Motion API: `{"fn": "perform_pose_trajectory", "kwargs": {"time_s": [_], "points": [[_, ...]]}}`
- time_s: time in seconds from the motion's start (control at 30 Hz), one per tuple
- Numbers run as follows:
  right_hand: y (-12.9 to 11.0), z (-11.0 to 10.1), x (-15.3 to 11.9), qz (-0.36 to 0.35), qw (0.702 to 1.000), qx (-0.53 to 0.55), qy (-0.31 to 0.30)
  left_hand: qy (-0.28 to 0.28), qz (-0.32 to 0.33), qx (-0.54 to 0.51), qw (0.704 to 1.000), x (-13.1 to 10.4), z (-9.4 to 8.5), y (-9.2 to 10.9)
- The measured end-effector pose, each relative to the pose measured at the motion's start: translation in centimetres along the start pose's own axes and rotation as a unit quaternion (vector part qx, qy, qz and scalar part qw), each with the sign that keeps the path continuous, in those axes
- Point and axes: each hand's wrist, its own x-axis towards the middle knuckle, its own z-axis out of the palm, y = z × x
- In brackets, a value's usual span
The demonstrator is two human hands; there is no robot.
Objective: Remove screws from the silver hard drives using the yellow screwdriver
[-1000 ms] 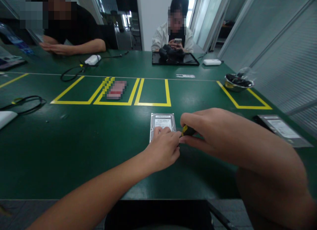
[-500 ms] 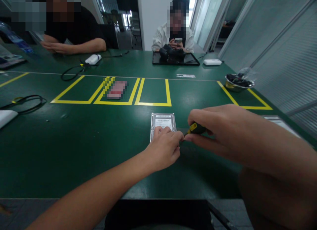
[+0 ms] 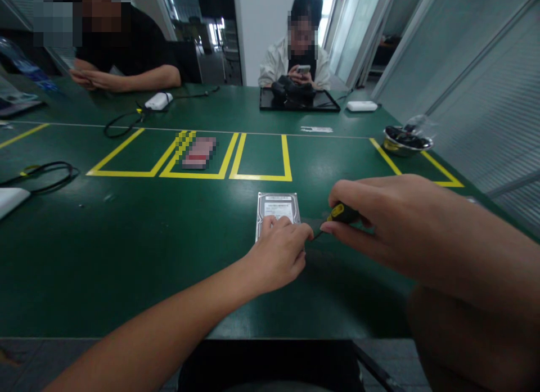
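Observation:
A silver hard drive [image 3: 278, 205] with a white label lies flat on the green table, its near part covered by my left hand [image 3: 282, 248]. The fingers of that hand are curled over the drive and hold it at its near right side. My right hand [image 3: 379, 212] is closed around a screwdriver [image 3: 342, 213] with a black and yellow handle. The thin dark shaft points down and left, toward the left fingertips at the drive's right side. Whether its tip touches anything is hidden by the left fingers.
Yellow tape outlines [image 3: 261, 177] mark the table ahead; one holds a blurred pinkish item [image 3: 199, 153]. At the right stands a metal bowl [image 3: 408, 143] with dark contents. A black cable [image 3: 54, 166] lies left. Two people sit opposite, near a black tray [image 3: 270, 102].
My right hand has shifted a little to the right with the screwdriver, and more of its shaft shows. My left hand and the hard drive stay put.

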Motion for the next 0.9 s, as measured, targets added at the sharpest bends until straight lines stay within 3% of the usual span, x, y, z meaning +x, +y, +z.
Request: {"fn": "perform_pose_trajectory", "kwargs": {"time_s": [0.27, 0.63, 0.9], "points": [[0.5, 0.2, -0.3, 0.057, 0.99, -0.126, 0.032, 0.024, 0.024, 0.053, 0.998, -0.4, -0.2, 0.3], [-0.3, 0.5, 0.3, 0.106, 0.975, -0.189, 0.053, 0.04, 0.147, 0.15, 0.977, -1.0, 1.5, 0.1], [-1.7, 0.1, 1.6, 0.149, 0.965, -0.211, 0.055, 0.088, 0.275, 0.146, 0.946, -1.3, 1.2, -0.4]]}}
